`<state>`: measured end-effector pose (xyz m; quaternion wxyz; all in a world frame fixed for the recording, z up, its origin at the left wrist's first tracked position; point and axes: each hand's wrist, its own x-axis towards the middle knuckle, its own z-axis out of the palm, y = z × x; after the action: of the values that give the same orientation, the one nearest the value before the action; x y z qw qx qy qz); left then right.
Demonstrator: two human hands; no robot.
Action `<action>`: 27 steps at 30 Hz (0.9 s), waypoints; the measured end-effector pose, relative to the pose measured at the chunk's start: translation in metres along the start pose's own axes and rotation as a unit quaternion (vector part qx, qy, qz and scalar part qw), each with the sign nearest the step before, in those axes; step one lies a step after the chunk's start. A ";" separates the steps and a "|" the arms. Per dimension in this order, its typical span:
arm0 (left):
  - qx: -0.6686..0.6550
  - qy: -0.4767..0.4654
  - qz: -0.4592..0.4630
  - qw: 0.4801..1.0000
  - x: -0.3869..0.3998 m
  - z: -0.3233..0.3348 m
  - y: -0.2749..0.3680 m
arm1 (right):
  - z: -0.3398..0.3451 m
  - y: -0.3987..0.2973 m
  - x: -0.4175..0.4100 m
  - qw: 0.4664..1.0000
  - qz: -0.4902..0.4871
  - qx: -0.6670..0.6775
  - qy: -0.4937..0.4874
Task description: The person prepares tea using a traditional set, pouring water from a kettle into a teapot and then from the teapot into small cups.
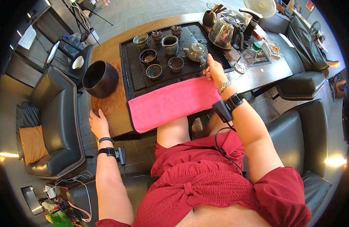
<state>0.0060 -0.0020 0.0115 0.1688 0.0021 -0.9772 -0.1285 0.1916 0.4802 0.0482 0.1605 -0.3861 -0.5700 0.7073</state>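
My right hand [214, 69] has its fingers curled at the handle of a small glazed teapot [197, 52], which stands on the black tea tray [174, 74]. My left hand [99, 124] rests at the left edge of the wooden table, with nothing in it. Left of the teapot is a dark pitcher [170, 45]. Several small tea cups stand on the tray, among them a brown cup [175, 64], a bluish cup [154, 71] and a dark cup [148, 56]. A folded pink towel [174, 103] lies along the near tray edge.
A large dark bowl [100, 79] stands at the table's left. Beyond my right hand are a glass kettle [225, 32], a plastic bottle [248, 58] with a green cap and a black tool holder [210, 18]. Black armchairs flank the table, including a left armchair [58, 122] with cushions.
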 end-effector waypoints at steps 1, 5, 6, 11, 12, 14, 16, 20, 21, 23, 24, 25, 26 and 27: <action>-0.010 0.001 -0.003 1.000 0.000 0.002 0.001 | -0.006 0.007 0.000 0.991 -0.078 -0.087 0.062; -0.001 0.028 0.002 1.000 -0.001 0.004 -0.008 | -0.024 0.021 -0.025 0.855 -0.326 -0.355 0.192; -0.011 0.043 0.012 0.999 0.001 0.007 -0.008 | -0.038 0.025 -0.024 0.818 -0.357 -0.414 0.179; -0.132 0.137 0.075 0.979 0.004 0.000 -0.015 | -0.069 0.042 -0.037 0.738 -0.439 -0.482 0.175; -0.154 0.166 0.094 0.970 -0.004 -0.006 0.000 | -0.079 0.045 -0.036 0.733 -0.441 -0.484 0.184; -0.178 0.180 0.110 0.961 -0.015 -0.015 0.010 | -0.081 0.046 -0.038 0.737 -0.436 -0.482 0.186; -0.242 0.168 0.114 0.949 -0.029 -0.025 0.029 | -0.076 0.043 -0.041 0.735 -0.436 -0.483 0.189; -0.316 0.011 0.161 0.935 -0.045 -0.031 0.092 | -0.075 0.043 -0.037 0.713 -0.442 -0.511 0.188; -0.310 -0.010 0.199 0.930 -0.043 -0.025 0.103 | -0.075 0.045 -0.034 0.714 -0.444 -0.507 0.187; -0.241 -0.049 0.263 0.933 -0.042 -0.017 0.132 | -0.083 0.047 -0.026 0.684 -0.449 -0.555 0.149; -0.235 -0.084 0.268 0.930 -0.043 -0.015 0.146 | -0.084 0.047 -0.025 0.681 -0.428 -0.580 0.130; -0.232 -0.099 0.273 0.928 -0.042 -0.012 0.164 | -0.085 0.043 -0.026 0.672 -0.423 -0.595 0.128; -0.227 -0.107 0.271 0.929 -0.043 -0.008 0.174 | -0.085 0.047 -0.027 0.675 -0.423 -0.591 0.125; -0.221 -0.111 0.270 0.931 -0.041 -0.002 0.181 | -0.083 0.050 -0.025 0.679 -0.426 -0.586 0.121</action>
<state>0.0524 0.1749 0.0450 0.0832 -0.3133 -0.9004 -0.2901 0.2784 0.5052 0.0063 0.2533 -0.1990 -0.9462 0.0312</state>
